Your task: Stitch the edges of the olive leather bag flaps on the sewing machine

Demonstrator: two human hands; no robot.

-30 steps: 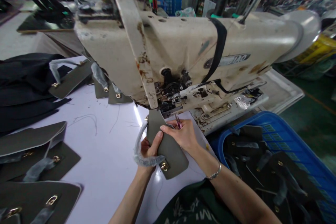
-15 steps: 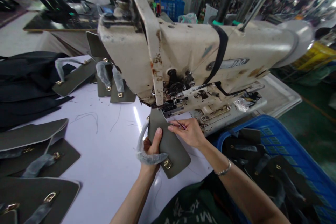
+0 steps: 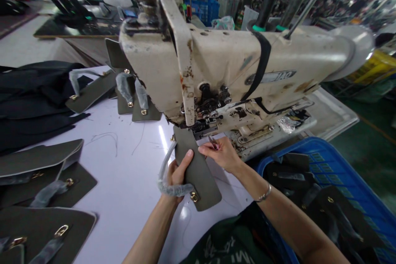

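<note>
An olive-grey bag panel lies under the sewing machine's needle area, its far end hidden by the machine head. A plastic-wrapped handle arches off its left side, fixed by gold metal fittings. My left hand reaches through the handle and grips the panel's left edge, thumb on top, the other fingers partly hidden. At the panel's right edge, my right hand is closed around small thread snips, mostly covered by the fingers. Its fingertips pinch close to the edge; any thread there is too small to see.
The sewing machine fills the area ahead. Similar panels lie on the white tabletop at left, beside black fabric. A blue basket holding more panels stands at right. Loose threads lie on the table.
The near end of the panel has shifted slightly left with my left hand. The snips in my right hand have turned, now pointing more upward. The camera view has moved a little.
</note>
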